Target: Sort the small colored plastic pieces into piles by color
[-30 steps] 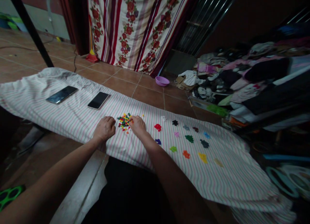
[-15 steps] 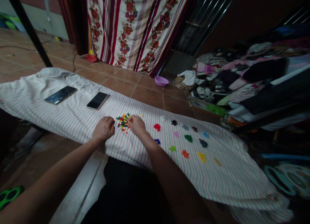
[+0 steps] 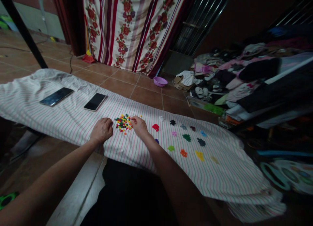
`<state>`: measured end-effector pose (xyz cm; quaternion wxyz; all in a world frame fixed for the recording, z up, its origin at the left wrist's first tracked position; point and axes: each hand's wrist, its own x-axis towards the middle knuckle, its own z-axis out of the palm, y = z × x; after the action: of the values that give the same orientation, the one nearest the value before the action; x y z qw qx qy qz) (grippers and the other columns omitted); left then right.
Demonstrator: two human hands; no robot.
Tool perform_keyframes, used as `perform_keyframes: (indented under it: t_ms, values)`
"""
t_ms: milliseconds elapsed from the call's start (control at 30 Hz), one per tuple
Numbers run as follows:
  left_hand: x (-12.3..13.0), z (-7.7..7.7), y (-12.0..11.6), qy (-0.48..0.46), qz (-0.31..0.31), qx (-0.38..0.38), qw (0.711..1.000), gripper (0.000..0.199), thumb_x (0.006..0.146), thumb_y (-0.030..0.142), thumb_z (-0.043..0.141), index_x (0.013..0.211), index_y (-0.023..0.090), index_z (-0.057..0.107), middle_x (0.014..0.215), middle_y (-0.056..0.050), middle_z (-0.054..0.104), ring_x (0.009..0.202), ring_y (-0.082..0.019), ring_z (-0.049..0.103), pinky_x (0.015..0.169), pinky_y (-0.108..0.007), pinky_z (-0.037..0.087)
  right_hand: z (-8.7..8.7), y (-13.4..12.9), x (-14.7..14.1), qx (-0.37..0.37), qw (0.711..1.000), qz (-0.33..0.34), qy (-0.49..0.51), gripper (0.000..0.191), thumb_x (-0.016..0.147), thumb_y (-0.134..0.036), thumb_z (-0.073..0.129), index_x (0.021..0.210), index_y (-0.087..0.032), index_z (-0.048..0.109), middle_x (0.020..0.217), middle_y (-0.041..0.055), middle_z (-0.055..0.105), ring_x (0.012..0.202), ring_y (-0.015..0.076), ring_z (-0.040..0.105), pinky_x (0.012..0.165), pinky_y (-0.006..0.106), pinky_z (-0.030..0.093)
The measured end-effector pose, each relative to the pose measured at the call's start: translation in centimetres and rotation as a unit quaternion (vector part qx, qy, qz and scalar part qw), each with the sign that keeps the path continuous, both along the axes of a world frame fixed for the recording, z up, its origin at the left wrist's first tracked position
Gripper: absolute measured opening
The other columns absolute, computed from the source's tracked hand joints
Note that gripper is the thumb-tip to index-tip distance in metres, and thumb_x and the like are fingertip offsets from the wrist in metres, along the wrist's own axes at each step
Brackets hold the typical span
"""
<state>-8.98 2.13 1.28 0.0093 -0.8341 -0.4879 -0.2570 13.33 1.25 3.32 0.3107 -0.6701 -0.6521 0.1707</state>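
Note:
A mixed pile of small coloured pieces (image 3: 123,122), in yellow, green, red, orange and white, lies on the striped cloth (image 3: 144,152). Left of it my left hand (image 3: 102,130) rests on the cloth with its fingers curled in; whatever they may hold is hidden. At the pile's right edge my right hand (image 3: 139,125) is closed, thumb and fingertips pinched together. Anything in that pinch is too small to name. Sorted by colour, several little heaps spread to the right, among them a red heap (image 3: 155,127), a dark green heap (image 3: 186,137) and a yellow heap (image 3: 200,155).
Two phones, a larger phone (image 3: 56,96) and a smaller phone (image 3: 95,102), lie on the cloth's left part. Beyond it, a purple basin (image 3: 160,81) stands on the tiled floor near a flowered curtain (image 3: 127,30). Heaped clothes (image 3: 234,73) fill the right side.
The whole view has shifted slightly, so most things sit a little further left. My right hand has drawn slightly rightward relative to the pile. My left hand stays beside it, curled.

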Motion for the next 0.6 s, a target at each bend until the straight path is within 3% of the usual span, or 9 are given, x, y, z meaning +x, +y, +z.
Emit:
perform_keyframes:
  t_ms: [400,600]
  values:
    - [-0.1,-0.1,0.0,0.007,-0.006,0.020,1.000,0.016,0.079,0.016,0.045,0.087,0.020,0.059,0.091,-0.011,0.068,0.088,-0.026,0.061,0.085,-0.040,0.048,-0.5,-1.4,3.3,-0.021,0.998,-0.043,0.040,0.026,0.094,-0.026,0.046,0.100,-0.024,0.072,0.093,0.0011,0.075,0.088,0.0161,0.067,0.078,0.024,0.047]
    - [-0.3,-0.2,0.1,0.012,-0.011,0.031,0.999,0.017,0.079,0.019,0.046,0.087,0.020,0.060,0.090,-0.010,0.068,0.089,-0.027,0.062,0.084,-0.040,0.049,0.0,-2.7,6.6,-0.018,0.995,-0.093,0.034,0.021,0.089,-0.028,0.052,0.096,-0.024,0.071,0.089,-0.0001,0.074,0.084,0.0160,0.067,0.078,0.026,0.049]
